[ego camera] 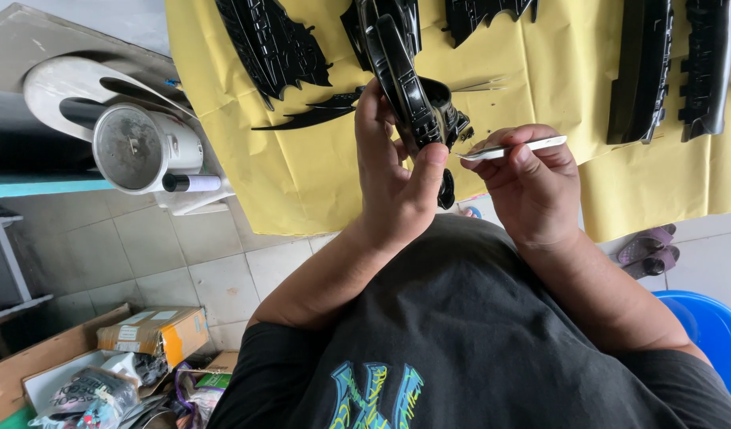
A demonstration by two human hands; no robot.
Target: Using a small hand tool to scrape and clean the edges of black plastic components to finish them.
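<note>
Over yellow paper (302,175), hands grip black part (413,95) and blade (512,148).

We see a pale tiled floor (167,262), a table under a yellow paper sheet (302,175), cardboard boxes (151,330) and a blue tub (711,326)

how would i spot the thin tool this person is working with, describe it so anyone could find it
Start at the yellow sheet covered with black plastic parts. In front of it the left hand holds up a glossy black part. The tool is pinched in the right hand, its tip at that part: a slim, flat, pale metal strip, the only light-coloured thing among the black pieces.
</note>
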